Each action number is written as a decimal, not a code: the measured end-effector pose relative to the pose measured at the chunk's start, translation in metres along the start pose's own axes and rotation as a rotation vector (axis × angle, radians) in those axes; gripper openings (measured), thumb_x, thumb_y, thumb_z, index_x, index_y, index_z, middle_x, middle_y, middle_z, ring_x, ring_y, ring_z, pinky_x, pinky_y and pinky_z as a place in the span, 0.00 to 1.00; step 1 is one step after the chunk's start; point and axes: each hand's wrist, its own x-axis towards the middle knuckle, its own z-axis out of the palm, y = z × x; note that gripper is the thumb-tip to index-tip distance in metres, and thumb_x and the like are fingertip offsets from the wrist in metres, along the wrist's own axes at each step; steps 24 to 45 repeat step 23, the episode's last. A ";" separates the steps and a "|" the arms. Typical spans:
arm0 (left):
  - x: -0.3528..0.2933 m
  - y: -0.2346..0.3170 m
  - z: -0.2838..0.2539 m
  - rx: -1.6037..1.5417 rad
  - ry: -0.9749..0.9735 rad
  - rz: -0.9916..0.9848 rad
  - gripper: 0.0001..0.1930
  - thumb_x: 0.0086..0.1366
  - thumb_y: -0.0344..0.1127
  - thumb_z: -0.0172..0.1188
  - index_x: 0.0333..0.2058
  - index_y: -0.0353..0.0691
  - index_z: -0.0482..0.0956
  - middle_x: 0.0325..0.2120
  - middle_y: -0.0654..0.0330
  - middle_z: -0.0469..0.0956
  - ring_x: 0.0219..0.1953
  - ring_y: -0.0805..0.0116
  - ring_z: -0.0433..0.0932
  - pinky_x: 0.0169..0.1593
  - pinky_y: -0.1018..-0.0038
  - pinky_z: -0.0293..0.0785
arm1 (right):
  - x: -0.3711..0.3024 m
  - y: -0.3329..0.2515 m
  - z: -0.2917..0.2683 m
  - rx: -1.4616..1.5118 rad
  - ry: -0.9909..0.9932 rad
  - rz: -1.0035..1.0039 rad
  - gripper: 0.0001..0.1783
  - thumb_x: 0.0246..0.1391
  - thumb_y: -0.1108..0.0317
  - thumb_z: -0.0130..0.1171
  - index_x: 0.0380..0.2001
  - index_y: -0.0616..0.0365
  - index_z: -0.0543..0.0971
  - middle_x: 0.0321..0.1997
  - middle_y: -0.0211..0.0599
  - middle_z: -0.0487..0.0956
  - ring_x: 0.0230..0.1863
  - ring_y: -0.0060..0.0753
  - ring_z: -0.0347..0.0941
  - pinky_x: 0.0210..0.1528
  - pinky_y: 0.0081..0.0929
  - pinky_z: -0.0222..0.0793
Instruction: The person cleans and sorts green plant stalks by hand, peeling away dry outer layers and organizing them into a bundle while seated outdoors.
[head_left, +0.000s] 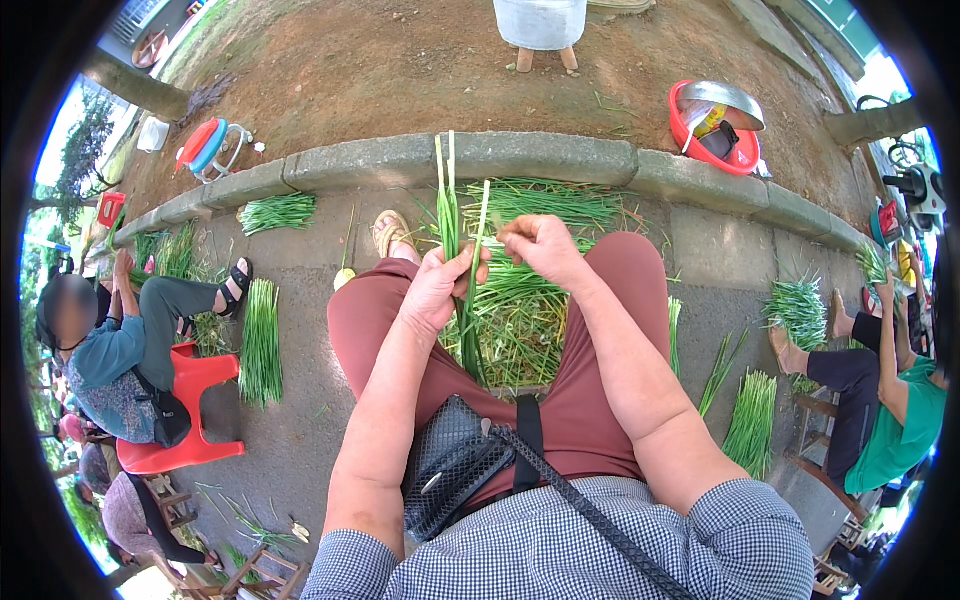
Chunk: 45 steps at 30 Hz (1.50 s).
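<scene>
My left hand (pixel 440 288) is closed round a small bunch of long green stalks (pixel 447 205) with pale ends, looking like chives or young garlic. The pale ends point away from me and the dark leaves hang between my knees. One stalk (pixel 482 215) stands apart from the others, leaning right. My right hand (pixel 545 248) is just right of it, thumb and fingers pinched together; what they hold, if anything, is too small to name. Below both hands lies a heap of loose green stalks and yellowish trimmings (pixel 525 335) on the ground between my legs.
More stalks (pixel 555 205) lie along the stone kerb (pixel 400 160). Bundles rest at the left (pixel 261 345) and right (pixel 752 425). A red basin (pixel 690 135) stands beyond the kerb. People sit on both sides, one on a red plastic chair (pixel 205 400). A black bag (pixel 450 460) lies on my lap.
</scene>
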 end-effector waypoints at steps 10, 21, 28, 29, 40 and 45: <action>-0.001 -0.001 -0.004 0.027 0.062 0.016 0.09 0.62 0.38 0.57 0.35 0.40 0.77 0.20 0.66 0.76 0.14 0.86 0.61 0.18 0.87 0.49 | -0.010 0.000 0.009 -0.588 -0.058 -0.035 0.15 0.43 0.54 0.61 0.23 0.56 0.82 0.19 0.40 0.77 0.25 0.41 0.75 0.31 0.34 0.68; 0.002 -0.007 0.000 0.090 0.079 -0.014 0.08 0.61 0.39 0.58 0.33 0.41 0.77 0.19 0.67 0.76 0.14 0.85 0.63 0.17 0.86 0.51 | -0.002 -0.016 0.007 0.303 -0.010 -0.017 0.23 0.59 0.54 0.49 0.46 0.64 0.72 0.40 0.36 0.76 0.37 0.26 0.71 0.43 0.23 0.66; 0.004 -0.009 -0.001 0.096 0.067 -0.019 0.08 0.61 0.39 0.58 0.33 0.40 0.77 0.19 0.67 0.76 0.14 0.85 0.63 0.17 0.86 0.51 | -0.007 -0.023 0.010 0.375 -0.082 0.032 0.30 0.51 0.50 0.59 0.47 0.64 0.71 0.44 0.36 0.75 0.48 0.29 0.69 0.55 0.26 0.60; 0.004 -0.009 -0.001 0.096 0.067 -0.019 0.08 0.61 0.39 0.58 0.33 0.40 0.77 0.19 0.67 0.76 0.14 0.85 0.63 0.17 0.86 0.51 | -0.007 -0.023 0.010 0.375 -0.082 0.032 0.30 0.51 0.50 0.59 0.47 0.64 0.71 0.44 0.36 0.75 0.48 0.29 0.69 0.55 0.26 0.60; 0.004 -0.009 -0.001 0.096 0.067 -0.019 0.08 0.61 0.39 0.58 0.33 0.40 0.77 0.19 0.67 0.76 0.14 0.85 0.63 0.17 0.86 0.51 | -0.007 -0.023 0.010 0.375 -0.082 0.032 0.30 0.51 0.50 0.59 0.47 0.64 0.71 0.44 0.36 0.75 0.48 0.29 0.69 0.55 0.26 0.60; 0.004 -0.009 -0.001 0.096 0.067 -0.019 0.08 0.61 0.39 0.58 0.33 0.40 0.77 0.19 0.67 0.76 0.14 0.85 0.63 0.17 0.86 0.51 | -0.007 -0.023 0.010 0.375 -0.082 0.032 0.30 0.51 0.50 0.59 0.47 0.64 0.71 0.44 0.36 0.75 0.48 0.29 0.69 0.55 0.26 0.60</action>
